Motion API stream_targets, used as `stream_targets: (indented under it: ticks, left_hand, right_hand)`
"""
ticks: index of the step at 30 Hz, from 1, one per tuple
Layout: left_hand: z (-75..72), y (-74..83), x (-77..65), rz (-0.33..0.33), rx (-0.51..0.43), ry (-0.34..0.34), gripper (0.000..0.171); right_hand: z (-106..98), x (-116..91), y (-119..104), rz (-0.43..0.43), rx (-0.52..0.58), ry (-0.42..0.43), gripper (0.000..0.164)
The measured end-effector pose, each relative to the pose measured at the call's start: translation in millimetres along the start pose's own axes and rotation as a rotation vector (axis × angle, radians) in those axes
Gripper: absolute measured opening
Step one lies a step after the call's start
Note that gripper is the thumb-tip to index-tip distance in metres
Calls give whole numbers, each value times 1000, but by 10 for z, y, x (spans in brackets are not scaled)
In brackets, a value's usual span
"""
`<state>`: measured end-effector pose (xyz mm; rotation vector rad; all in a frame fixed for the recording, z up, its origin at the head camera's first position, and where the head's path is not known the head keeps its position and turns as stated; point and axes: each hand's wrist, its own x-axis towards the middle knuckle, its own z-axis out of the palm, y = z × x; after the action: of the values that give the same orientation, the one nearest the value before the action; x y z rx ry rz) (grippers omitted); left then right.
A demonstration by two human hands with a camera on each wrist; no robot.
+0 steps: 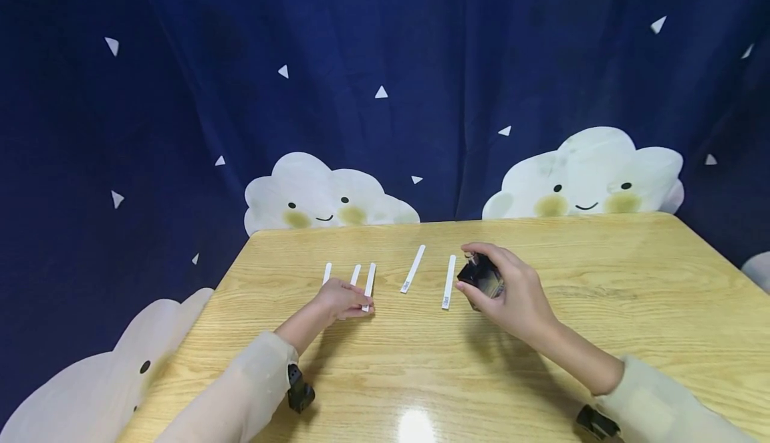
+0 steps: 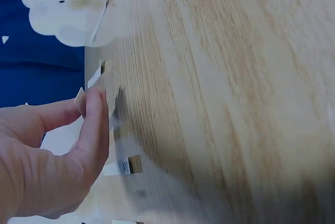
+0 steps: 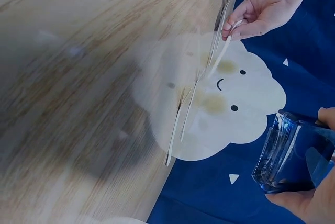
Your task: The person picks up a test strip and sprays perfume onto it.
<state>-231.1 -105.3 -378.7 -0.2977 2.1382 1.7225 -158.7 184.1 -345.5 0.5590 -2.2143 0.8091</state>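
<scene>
My left hand (image 1: 343, 299) pinches a white perfume test strip (image 1: 370, 281) between thumb and finger. In the left wrist view, the end of this strip stands up from the fingertips, raised off the table. My right hand (image 1: 520, 296) grips a dark, clear-walled glass perfume bottle (image 1: 490, 284), held above the table at the right. Its thick glass base (image 3: 277, 156) shows in the right wrist view. Two more strips lie near my left hand, one at the far left (image 1: 327, 273) and one beside it (image 1: 355, 274), both partly hidden by the hand.
Between the hands lie a slanted test strip (image 1: 413, 269) and a straighter one (image 1: 449, 282), each with small print at the near end. Everything is on a light wooden table (image 1: 385, 363). A dark blue curtain (image 1: 385, 42) with white clouds hangs behind its far edge.
</scene>
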Motion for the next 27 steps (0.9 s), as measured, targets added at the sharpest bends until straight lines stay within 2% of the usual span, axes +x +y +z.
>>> stream_targets:
  ticks: [3,8,15,19,27]
  left_hand:
    - [11,26,4,8,22,22,25]
    - [23,60,-12,45,149,68,25]
    - [42,56,-59,84,297,76,22]
    - [60,58,-79,111,335,50,15]
    - [90,51,-85,132,334,-5,9]
  right_hand:
    - [-11,5,2,-8,6,1,56]
    - [-24,3,6,-16,5,2,56]
    - [-33,-13,1,-16,4,-2,57]
    - [-37,-14,1,-18,6,0,57]
    - [-31,-23,18,-19,12,0,57]
